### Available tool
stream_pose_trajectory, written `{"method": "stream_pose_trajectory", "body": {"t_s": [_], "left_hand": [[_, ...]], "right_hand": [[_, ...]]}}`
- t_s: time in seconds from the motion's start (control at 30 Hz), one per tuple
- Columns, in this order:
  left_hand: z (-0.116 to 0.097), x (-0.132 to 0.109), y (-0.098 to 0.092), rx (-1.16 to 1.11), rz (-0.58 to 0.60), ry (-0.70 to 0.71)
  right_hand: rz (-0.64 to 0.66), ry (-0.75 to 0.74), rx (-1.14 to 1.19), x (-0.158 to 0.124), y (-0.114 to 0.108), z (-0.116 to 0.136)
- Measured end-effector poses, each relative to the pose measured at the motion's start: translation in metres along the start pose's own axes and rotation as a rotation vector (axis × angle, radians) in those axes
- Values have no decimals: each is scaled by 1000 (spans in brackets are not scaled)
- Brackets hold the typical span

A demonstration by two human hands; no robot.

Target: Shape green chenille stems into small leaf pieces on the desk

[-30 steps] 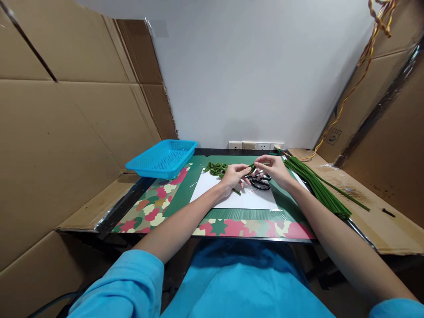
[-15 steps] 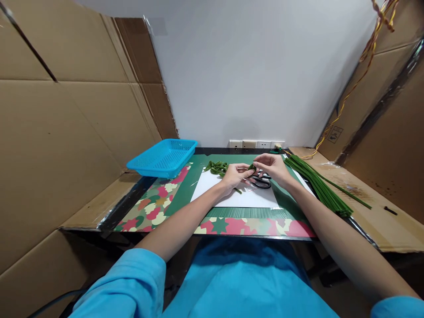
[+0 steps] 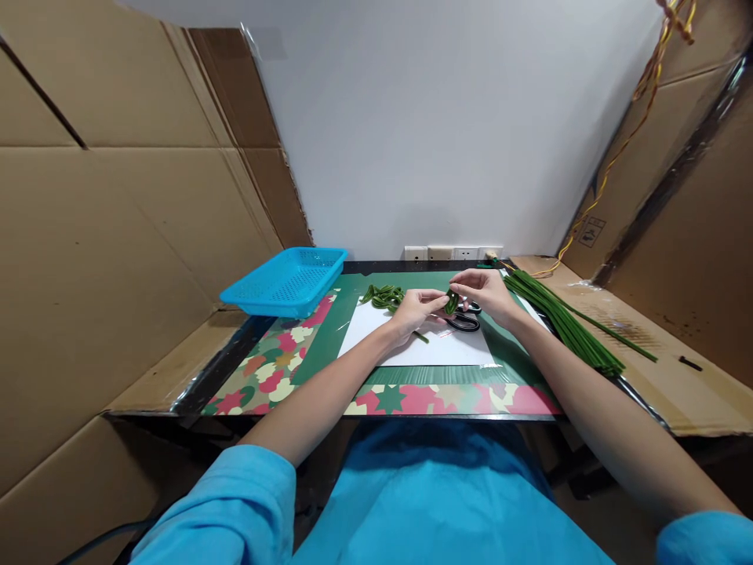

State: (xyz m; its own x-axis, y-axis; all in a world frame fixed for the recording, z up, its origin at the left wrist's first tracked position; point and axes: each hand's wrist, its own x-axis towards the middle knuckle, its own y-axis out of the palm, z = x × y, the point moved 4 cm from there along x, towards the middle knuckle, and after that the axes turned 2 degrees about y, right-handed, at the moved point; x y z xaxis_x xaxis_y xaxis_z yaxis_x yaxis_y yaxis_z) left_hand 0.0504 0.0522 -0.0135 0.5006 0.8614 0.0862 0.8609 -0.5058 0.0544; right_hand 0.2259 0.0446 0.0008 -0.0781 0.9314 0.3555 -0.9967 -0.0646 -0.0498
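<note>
We are working at a worktop (image 3: 376,267) whose dark edge is meeting a pale wall (image 3: 459,125), with a row of sockets (image 3: 440,253) sitting low on it. Cardboard panels (image 3: 129,275) are closing us in at the left and right, and a twisted wire (image 3: 656,74) is hanging down on the right side. A green mat (image 3: 321,357) is covering the middle of the worktop, a camouflage-patterned band (image 3: 447,400) is running along its near edge, and a white sheet (image 3: 405,353) is lying on the mat. A blue basket (image 3: 288,284) is resting at the far left, while a bundle of long green stems (image 3: 565,322) is lying to the right. A heap of curled green pieces (image 3: 383,297) is sitting by the sheet's far left corner.

We are reaching both bare forearms forward and inward, blue sleeves (image 3: 235,494) pushed up, so that our hands are meeting above the sheet. Our left hand (image 3: 419,312) is pinching a small green coil (image 3: 451,302) between thumb and fingers. Our right hand (image 3: 485,294) is arching over from the other side, its thumb and fingers pinching the coil's upper end. Black-handled scissors (image 3: 464,322) are lying just below the coil, partly hidden by our hands.
</note>
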Motion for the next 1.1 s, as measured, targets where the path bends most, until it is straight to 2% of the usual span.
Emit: {"method": "stream_pose_trajectory", "body": {"t_s": [0.3, 0.77, 1.1], "left_hand": [[1, -1, 1, -7, -28, -73], [-2, -1, 1, -1, -133, -65], [-6, -3, 4, 34, -125, -85]], "right_hand": [[14, 15, -1, 0, 1, -1], [76, 55, 32, 0, -1, 1], [80, 47, -7, 0, -1, -3]]}}
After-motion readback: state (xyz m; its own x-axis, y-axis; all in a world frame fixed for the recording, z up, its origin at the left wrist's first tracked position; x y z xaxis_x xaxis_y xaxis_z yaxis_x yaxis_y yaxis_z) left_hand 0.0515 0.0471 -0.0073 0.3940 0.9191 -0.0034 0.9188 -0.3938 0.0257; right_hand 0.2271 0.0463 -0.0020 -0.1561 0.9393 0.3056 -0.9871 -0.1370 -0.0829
